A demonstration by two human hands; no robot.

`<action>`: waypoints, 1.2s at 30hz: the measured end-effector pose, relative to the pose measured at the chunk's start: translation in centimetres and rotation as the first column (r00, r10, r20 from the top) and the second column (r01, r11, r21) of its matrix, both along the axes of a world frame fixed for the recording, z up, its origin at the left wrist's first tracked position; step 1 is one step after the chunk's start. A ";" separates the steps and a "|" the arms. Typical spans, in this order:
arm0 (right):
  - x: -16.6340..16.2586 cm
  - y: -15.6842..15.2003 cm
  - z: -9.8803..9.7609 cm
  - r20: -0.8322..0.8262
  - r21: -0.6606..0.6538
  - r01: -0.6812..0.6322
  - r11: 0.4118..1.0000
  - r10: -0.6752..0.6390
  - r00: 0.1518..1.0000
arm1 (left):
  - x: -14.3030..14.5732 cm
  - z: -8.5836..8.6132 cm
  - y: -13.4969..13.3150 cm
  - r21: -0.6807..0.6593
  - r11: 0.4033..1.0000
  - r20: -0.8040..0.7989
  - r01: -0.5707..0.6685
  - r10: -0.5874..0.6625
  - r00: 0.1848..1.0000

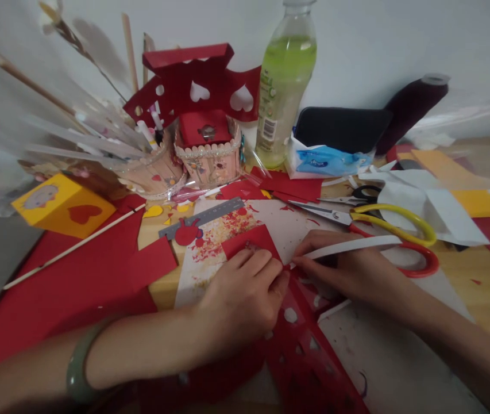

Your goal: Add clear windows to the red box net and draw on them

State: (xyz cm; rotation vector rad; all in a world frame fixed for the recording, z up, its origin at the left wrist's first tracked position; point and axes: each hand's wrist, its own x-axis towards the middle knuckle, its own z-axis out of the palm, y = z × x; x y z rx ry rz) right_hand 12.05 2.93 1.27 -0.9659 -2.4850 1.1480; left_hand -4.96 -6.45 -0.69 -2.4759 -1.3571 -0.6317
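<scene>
Red cut-out card [288, 356] is lying under both hands, stretching from the fingertips, taken here as the clock's centre, toward five o'clock. The left hand [242, 287] is pressing on it with curled fingers; whether they are gripping anything underneath, I cannot tell. The right hand [357, 270] is closing thumb and forefinger in a narrow pinch, apparently holding one white strip [352, 244], which is trailing toward three o'clock.

The step in hand seems to be working the strip's end at the card's edge; the next move probably calls for a steady left press and a fine right pinch.

Farther out, one grey ruler [223, 215] is lying at ten o'clock. Two pairs of scissors are lying toward two o'clock: one yellow-and-red-handled pair [393, 211] and one black-handled pair [369, 191]. One tissue packet [331, 161] is sitting at one o'clock, and one bottle of green liquid [285, 109] is standing at twelve. Two decorated pots are standing, one at eleven [210, 164], one at ten [152, 172]. One yellow box [59, 207] is resting between nine and ten.
</scene>
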 end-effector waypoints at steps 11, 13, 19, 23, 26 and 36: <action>0.0 -0.8 -0.2 -0.045 0.119 0.006 0.993 -0.001 0.999 | -0.4 0.2 0.0 -0.037 0.999 0.041 0.007 -0.006 0.999; 0.1 -0.8 -0.1 -0.045 0.128 0.005 0.992 0.000 0.999 | -0.4 0.1 0.1 -0.034 0.999 0.039 0.001 0.001 0.999; 0.1 -0.8 0.0 -0.045 0.086 0.028 0.996 -0.024 0.999 | -0.4 0.2 0.2 -0.024 1.000 -0.002 0.006 -0.006 1.000; 0.1 -0.7 -0.2 -0.044 0.067 0.021 0.998 -0.018 0.999 | -0.4 0.2 0.2 -0.019 1.000 -0.040 0.006 -0.007 0.999; 0.1 -0.7 -0.3 -0.043 0.075 0.006 0.997 -0.003 0.999 | -0.4 0.1 0.2 -0.025 1.000 -0.067 0.016 -0.018 0.998; 0.2 -0.7 -0.4 -0.030 0.060 0.000 0.998 0.002 1.000 | -0.6 0.8 0.7 -0.097 0.994 -0.111 0.049 -0.060 0.992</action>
